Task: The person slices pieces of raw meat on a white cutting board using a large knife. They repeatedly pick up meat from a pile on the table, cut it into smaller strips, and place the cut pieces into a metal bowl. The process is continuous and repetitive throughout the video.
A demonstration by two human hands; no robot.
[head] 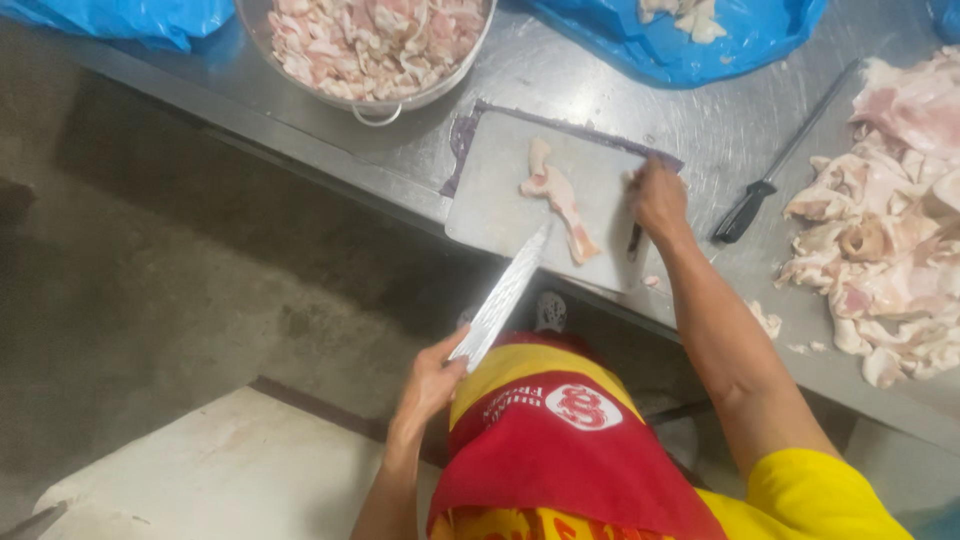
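Note:
A grey cutting board (pixel 495 195) lies on the steel table (pixel 720 120) near its front edge. One strip of raw pale pink meat (pixel 556 198) lies on the board. My left hand (pixel 432 380) grips a long broad knife (pixel 503 292) low by my red apron, with the blade tip reaching the board's near edge. My right hand (pixel 658 198) rests with curled fingers on the board's far right corner, just right of the meat strip. Whether it grips the board is unclear. A small dark thing shows under that hand.
A metal bowl (pixel 372 108) full of cut meat pieces stands behind the board. A heap of raw meat (pixel 890 230) lies at right, next to a black-handled sharpening steel (pixel 775 172). Blue plastic bags (pixel 700 55) lie at the back. A pale slab (pixel 200 470) sits on the concrete floor.

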